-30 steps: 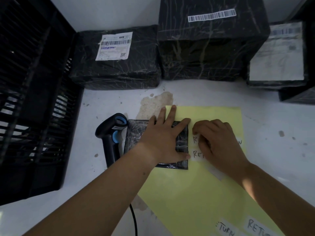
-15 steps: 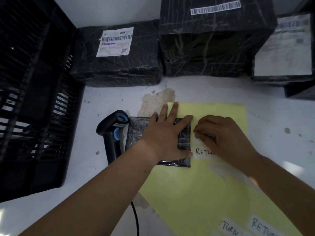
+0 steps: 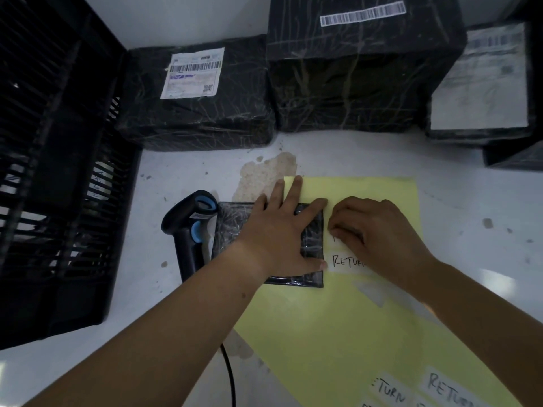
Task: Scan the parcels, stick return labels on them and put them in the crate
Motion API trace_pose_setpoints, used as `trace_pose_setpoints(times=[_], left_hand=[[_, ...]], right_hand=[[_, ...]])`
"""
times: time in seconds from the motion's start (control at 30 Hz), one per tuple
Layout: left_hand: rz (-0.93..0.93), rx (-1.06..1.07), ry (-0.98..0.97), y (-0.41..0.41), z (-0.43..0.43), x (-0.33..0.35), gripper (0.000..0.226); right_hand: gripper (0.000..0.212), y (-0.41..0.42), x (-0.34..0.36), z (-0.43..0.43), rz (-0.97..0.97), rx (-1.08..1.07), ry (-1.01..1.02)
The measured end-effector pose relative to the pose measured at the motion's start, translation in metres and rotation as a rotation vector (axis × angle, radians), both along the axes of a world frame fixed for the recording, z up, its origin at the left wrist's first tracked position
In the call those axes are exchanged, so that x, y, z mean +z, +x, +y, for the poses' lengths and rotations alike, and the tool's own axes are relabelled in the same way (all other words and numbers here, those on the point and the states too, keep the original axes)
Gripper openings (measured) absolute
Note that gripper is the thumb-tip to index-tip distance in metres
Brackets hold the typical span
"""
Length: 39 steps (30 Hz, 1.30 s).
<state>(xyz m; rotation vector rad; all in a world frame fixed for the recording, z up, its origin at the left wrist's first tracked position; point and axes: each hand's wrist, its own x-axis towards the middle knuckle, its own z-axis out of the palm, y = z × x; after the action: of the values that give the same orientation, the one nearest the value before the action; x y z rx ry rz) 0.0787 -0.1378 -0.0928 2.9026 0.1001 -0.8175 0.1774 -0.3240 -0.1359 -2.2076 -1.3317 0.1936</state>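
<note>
A small flat black-wrapped parcel (image 3: pixel 232 227) lies on the white table, overlapping the left edge of a yellow label sheet (image 3: pixel 338 318). My left hand (image 3: pixel 282 233) rests flat on the parcel, fingers spread, pressing it down. My right hand (image 3: pixel 373 233) is curled on the sheet just right of the parcel, its fingertips pinching at the corner of a white label that it mostly hides. Right below it a white "RETURN" label (image 3: pixel 346 261) is still stuck to the sheet. A black and blue barcode scanner (image 3: pixel 191 224) lies left of the parcel.
A black slatted crate (image 3: pixel 55 171) stands at the left. Three larger black-wrapped parcels line the back: one with a shipping label (image 3: pixel 199 95), a taller one (image 3: pixel 358 69), and one at the right (image 3: pixel 484 80). More "RETURN" labels (image 3: pixel 446 389) sit at the sheet's near end.
My right hand has edged up and left along the sheet, uncovering the lower "RETURN" label. My left hand stays flat on the small parcel.
</note>
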Motion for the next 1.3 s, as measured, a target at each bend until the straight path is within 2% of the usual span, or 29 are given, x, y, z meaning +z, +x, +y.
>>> trace_pose_setpoints(times=[0.2, 0.3, 0.37, 0.5, 0.6, 0.8, 0.93, 1.0, 1.07, 1.13, 1.23, 1.3], left_hand=[[0.003, 0.001, -0.002, 0.0, -0.001, 0.001, 0.107], [0.002, -0.001, 0.001, 0.001, -0.001, 0.001, 0.107], [0.003, -0.002, 0.004, 0.0, -0.001, 0.001, 0.107], [0.001, 0.002, -0.002, -0.001, -0.001, 0.003, 0.107], [0.002, 0.001, -0.002, 0.0, -0.001, 0.003, 0.107], [0.007, -0.004, 0.005, 0.001, 0.0, 0.003, 0.107], [0.011, -0.003, -0.006, 0.0, -0.001, 0.004, 0.107], [0.007, -0.002, -0.008, 0.001, -0.001, 0.004, 0.106], [-0.01, -0.006, -0.007, 0.001, -0.002, 0.004, 0.106], [-0.044, 0.001, -0.018, -0.001, -0.001, 0.005, 0.107], [-0.113, 0.035, -0.055, -0.005, -0.005, 0.001, 0.111], [-0.182, 0.061, -0.112, -0.008, -0.015, -0.003, 0.116]], right_hand=[[0.014, 0.0, 0.0, -0.001, 0.028, -0.018, 0.026], [0.007, 0.002, 0.0, 0.002, 0.055, -0.019, 0.034], [0.007, 0.003, 0.001, 0.004, 0.017, -0.017, 0.021], [0.023, 0.001, 0.0, 0.006, -0.149, 0.003, -0.083], [0.02, 0.0, -0.002, 0.005, -0.186, 0.027, -0.133], [0.015, 0.003, 0.013, -0.004, 0.078, 0.03, -0.043], [0.006, -0.001, 0.019, -0.007, 0.139, 0.017, -0.059], [0.012, -0.002, 0.021, -0.009, 0.269, -0.033, -0.044], [0.015, 0.001, 0.027, -0.012, 0.538, -0.133, 0.026], [0.02, 0.008, 0.034, -0.014, 0.863, -0.265, 0.242], [0.021, 0.026, 0.043, -0.016, 1.465, -0.377, 0.65], [0.02, 0.033, 0.043, -0.016, 1.605, -0.437, 0.748]])
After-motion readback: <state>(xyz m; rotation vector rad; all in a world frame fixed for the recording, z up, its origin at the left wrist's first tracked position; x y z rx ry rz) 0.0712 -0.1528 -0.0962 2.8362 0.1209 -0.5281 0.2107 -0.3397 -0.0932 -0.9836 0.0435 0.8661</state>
